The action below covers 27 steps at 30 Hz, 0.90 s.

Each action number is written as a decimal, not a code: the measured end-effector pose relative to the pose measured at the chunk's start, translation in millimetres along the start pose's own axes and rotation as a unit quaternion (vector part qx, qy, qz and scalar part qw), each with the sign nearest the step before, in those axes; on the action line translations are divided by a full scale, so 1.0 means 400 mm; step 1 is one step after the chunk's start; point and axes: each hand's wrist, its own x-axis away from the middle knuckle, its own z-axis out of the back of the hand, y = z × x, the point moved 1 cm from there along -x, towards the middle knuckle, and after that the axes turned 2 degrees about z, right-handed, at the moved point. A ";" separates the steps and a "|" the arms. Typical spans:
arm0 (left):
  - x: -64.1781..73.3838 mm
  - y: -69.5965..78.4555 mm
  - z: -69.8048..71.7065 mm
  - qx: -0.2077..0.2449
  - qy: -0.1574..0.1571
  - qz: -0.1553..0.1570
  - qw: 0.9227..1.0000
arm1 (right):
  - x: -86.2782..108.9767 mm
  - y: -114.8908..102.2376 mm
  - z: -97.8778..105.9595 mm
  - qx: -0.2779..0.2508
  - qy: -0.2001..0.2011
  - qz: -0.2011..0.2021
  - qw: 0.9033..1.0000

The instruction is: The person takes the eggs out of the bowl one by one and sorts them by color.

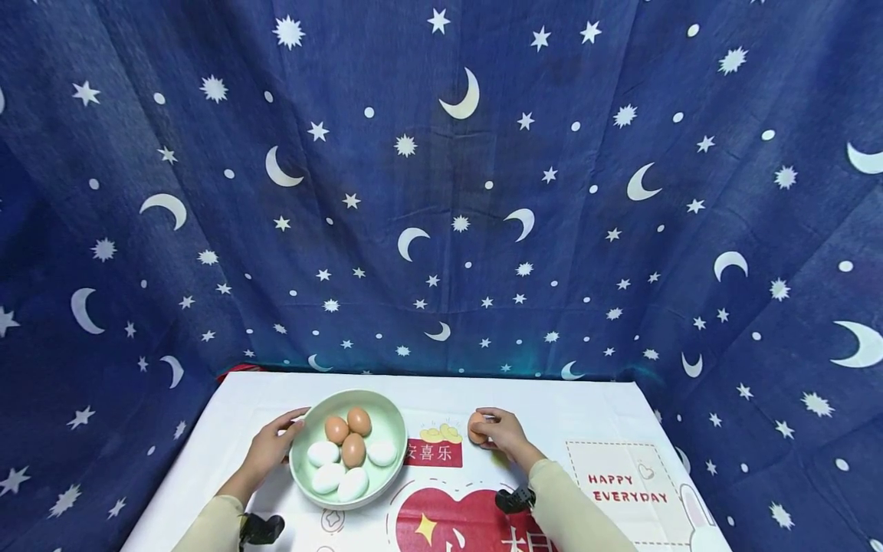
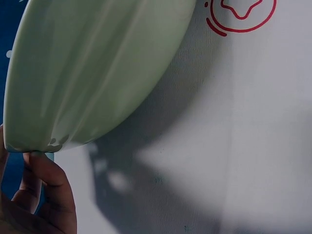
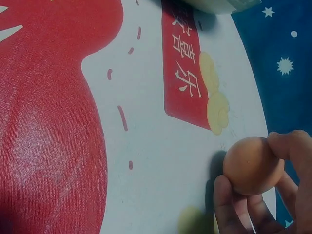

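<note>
A pale green bowl holds three brown eggs and several white eggs. My left hand grips the bowl's left rim. In the left wrist view, the thumb and fingers of the left hand meet the edge of the bowl, whose shadow falls on the tablecloth. To the right of the bowl, my right hand holds another brown egg. The right wrist view shows this egg between the thumb and fingers of the right hand, close over the cloth.
A white tablecloth with red printed hearts and lettering covers the table. Behind and beside it hangs a dark blue curtain with moons and stars. The table's far edge runs just beyond both hands.
</note>
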 end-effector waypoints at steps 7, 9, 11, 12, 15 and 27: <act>0.000 -0.003 -0.002 0.002 0.002 -0.003 1.000 | -0.003 -0.001 -0.007 0.009 -0.002 0.008 1.000; 0.000 -0.001 -0.002 0.004 0.002 0.001 1.000 | -0.003 0.000 -0.010 0.010 0.001 0.008 1.000; 0.001 0.003 -0.002 0.003 -0.001 -0.004 1.000 | -0.002 0.001 -0.012 0.015 0.006 0.009 1.000; 0.001 0.005 -0.002 0.006 -0.001 -0.002 1.000 | -0.001 0.001 -0.014 0.017 0.010 0.011 1.000; 0.006 0.005 -0.002 0.012 0.000 0.000 1.000 | 0.000 -0.001 -0.021 0.027 0.019 0.011 0.999; 0.005 0.009 -0.002 0.009 0.000 0.000 1.000 | -0.005 0.004 -0.030 0.030 0.033 -0.006 0.999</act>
